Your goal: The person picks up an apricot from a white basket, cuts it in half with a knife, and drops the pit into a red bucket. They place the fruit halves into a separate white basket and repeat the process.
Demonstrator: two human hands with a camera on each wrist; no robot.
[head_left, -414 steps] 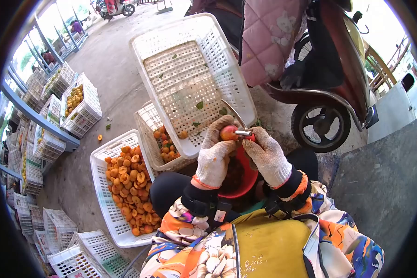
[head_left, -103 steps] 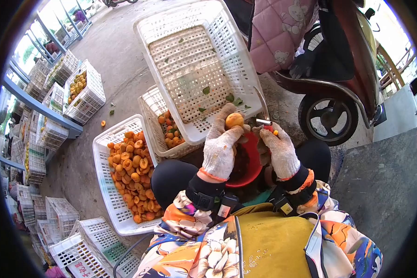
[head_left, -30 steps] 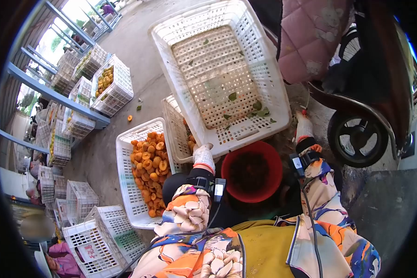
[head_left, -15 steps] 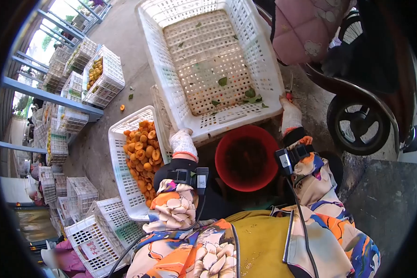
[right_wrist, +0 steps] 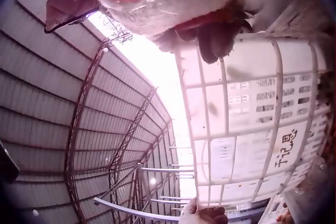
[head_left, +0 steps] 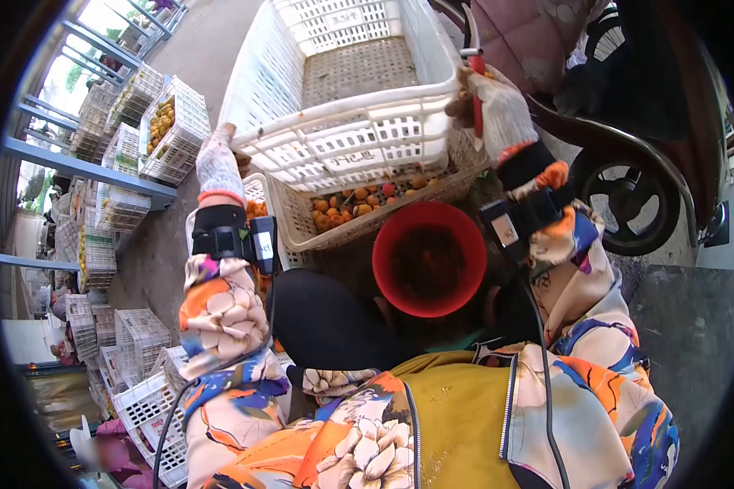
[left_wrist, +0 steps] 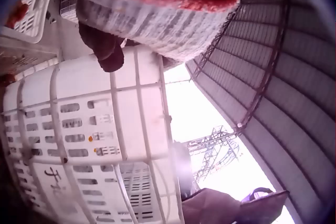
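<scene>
Both gloved hands, left hand (head_left: pixel 218 165) and right hand (head_left: pixel 497 110), gripped the empty white plastic crate (head_left: pixel 347 98), now lifted off the fruit-filled crate (head_left: pixel 367 213).

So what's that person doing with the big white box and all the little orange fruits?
A person in knitted gloves grips a big white crate at both sides, the left hand on one edge and the right hand on the other, the right also holding a small red-handled tool. The crate has only a few leaves inside. Under it sits a second crate with orange fruit, and a red bucket rests by the person's lap.
</scene>
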